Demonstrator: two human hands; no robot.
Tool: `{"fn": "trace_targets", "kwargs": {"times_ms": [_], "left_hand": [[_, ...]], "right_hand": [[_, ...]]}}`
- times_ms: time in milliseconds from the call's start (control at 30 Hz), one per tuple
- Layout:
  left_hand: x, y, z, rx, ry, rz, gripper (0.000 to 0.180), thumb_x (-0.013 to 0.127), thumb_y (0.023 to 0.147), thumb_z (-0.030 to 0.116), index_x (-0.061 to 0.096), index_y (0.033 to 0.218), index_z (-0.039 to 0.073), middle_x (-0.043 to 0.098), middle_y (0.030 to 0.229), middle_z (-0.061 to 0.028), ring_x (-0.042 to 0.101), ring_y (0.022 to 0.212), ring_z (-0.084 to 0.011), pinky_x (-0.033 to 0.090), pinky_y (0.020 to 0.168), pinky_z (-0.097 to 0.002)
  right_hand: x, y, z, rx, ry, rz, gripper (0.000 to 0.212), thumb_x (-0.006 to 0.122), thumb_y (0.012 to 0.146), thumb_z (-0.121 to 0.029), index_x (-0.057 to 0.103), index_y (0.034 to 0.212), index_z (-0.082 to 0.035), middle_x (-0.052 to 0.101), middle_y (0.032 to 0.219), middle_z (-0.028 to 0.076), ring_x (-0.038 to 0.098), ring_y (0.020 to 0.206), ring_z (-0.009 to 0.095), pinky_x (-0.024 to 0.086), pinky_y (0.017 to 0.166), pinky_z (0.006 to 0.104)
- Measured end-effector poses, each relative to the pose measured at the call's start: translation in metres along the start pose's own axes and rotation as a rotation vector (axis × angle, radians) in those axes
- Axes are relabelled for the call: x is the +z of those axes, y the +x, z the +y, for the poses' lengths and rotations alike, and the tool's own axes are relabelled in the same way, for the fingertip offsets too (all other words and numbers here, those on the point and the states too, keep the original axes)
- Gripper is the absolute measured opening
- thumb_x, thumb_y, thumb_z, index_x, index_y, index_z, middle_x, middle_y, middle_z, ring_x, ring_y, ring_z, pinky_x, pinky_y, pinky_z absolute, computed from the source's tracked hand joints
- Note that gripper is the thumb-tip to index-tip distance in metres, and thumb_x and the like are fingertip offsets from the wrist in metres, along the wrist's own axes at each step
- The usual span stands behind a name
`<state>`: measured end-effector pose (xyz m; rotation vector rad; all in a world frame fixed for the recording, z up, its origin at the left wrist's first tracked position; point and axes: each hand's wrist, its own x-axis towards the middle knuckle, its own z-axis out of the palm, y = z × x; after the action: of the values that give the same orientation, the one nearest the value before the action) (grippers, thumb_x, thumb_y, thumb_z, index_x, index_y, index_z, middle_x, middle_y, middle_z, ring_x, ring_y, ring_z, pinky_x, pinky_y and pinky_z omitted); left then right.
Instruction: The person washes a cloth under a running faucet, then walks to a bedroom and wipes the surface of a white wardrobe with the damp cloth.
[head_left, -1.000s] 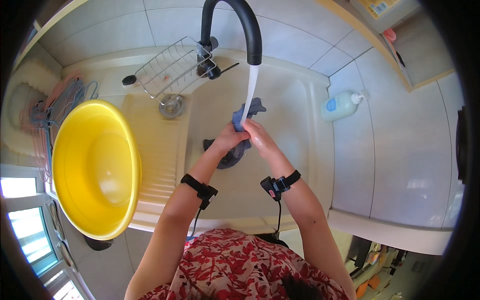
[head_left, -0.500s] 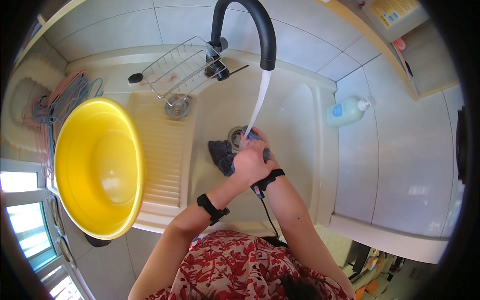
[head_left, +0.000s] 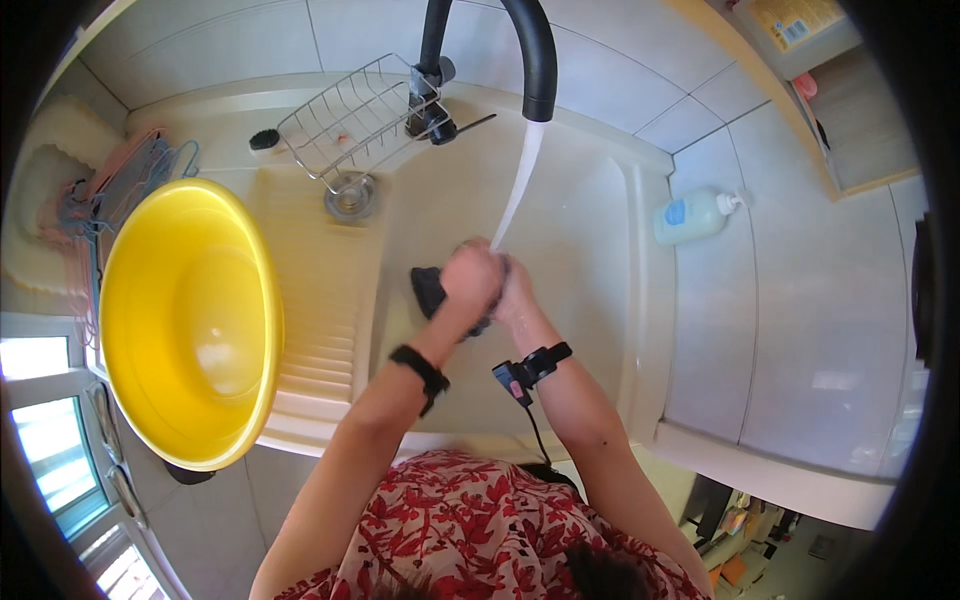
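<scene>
Under the running stream of a black tap (head_left: 540, 85), my two hands are together low over the white sink (head_left: 590, 320). My left hand (head_left: 470, 278) is closed, blurred by motion, and presses against my right hand (head_left: 514, 290). Between them a dark, wet-looking cloth (head_left: 480, 326) is bunched up; most of it is hidden by the fingers. Another dark grey piece of cloth (head_left: 428, 290) shows to the left of my left hand, by the sink's bottom. I cannot tell whether it is the same piece. The drain is covered by my hands.
A yellow basin (head_left: 190, 330) stands at left on the ribbed washboard (head_left: 310, 300). Behind are a wire rack (head_left: 365, 120), a brush (head_left: 265, 140) and a metal strainer (head_left: 350, 197). Hangers (head_left: 130, 190) hang at far left. A pump bottle (head_left: 692, 217) stands on the right ledge.
My left hand has moved up and left, into the water stream. The blue-grey cloth at my right hand is now mostly covered. My view has shifted slightly.
</scene>
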<state>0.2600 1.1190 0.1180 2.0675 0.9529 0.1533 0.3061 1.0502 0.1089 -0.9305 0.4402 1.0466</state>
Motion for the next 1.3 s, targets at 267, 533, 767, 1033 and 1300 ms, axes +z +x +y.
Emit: {"fn": "trace_targets", "kwargs": {"times_ms": [267, 533, 767, 1033, 1300], "left_hand": [[0.0, -0.02, 0.023, 0.125, 0.08, -0.079, 0.032, 0.041, 0.087, 0.034, 0.056, 0.089, 0.006, 0.061, 0.081, -0.0203, 0.059, 0.08, -0.0375, 0.047, 0.073, -0.045], [-0.019, 0.019, -0.026, -0.093, -0.716, -0.353, 0.026, 0.053, 0.086, 0.027, 0.058, 0.093, 0.003, 0.064, 0.084, -0.0091, 0.06, 0.078, -0.0213, 0.047, 0.068, -0.0344], [-0.018, 0.023, -0.029, -0.057, -0.717, -0.179, 0.018, 0.06, 0.08, 0.017, 0.054, 0.082, 0.0, 0.058, 0.077, -0.004, 0.053, 0.073, -0.0126, 0.044, 0.065, -0.0293], [0.003, -0.053, 0.039, 0.218, -0.289, 0.156, 0.028, 0.063, 0.075, 0.027, 0.058, 0.092, 0.006, 0.062, 0.088, -0.0199, 0.061, 0.078, -0.0362, 0.049, 0.066, -0.0409], [0.012, 0.004, -0.002, -0.092, -0.177, 0.117, 0.035, 0.051, 0.082, 0.037, 0.06, 0.087, 0.004, 0.062, 0.082, -0.0226, 0.06, 0.078, -0.0391, 0.048, 0.069, -0.046]], "right_hand": [[-0.021, -0.002, -0.007, -0.084, 0.078, -0.11, 0.025, 0.04, 0.093, -0.024, 0.054, 0.098, -0.003, 0.06, 0.088, 0.009, 0.06, 0.08, 0.021, 0.051, 0.073, 0.0338], [0.0, -0.021, -0.053, -0.124, -0.326, -0.21, 0.019, 0.049, 0.085, -0.011, 0.054, 0.101, -0.001, 0.059, 0.084, 0.006, 0.059, 0.077, 0.017, 0.049, 0.068, 0.0298], [-0.005, -0.012, -0.041, -0.285, -0.646, -0.264, 0.03, 0.05, 0.078, 0.0, 0.05, 0.108, 0.001, 0.057, 0.088, 0.007, 0.057, 0.075, 0.017, 0.045, 0.066, 0.0281], [-0.069, 0.028, 0.008, -0.045, 0.218, -0.902, 0.03, 0.039, 0.093, -0.029, 0.054, 0.104, -0.006, 0.06, 0.097, 0.007, 0.057, 0.089, 0.018, 0.047, 0.078, 0.033], [-0.008, 0.01, -0.001, -0.199, -0.087, 0.207, 0.03, 0.038, 0.094, -0.031, 0.054, 0.093, -0.006, 0.06, 0.092, 0.008, 0.058, 0.084, 0.023, 0.048, 0.078, 0.0359]]}}
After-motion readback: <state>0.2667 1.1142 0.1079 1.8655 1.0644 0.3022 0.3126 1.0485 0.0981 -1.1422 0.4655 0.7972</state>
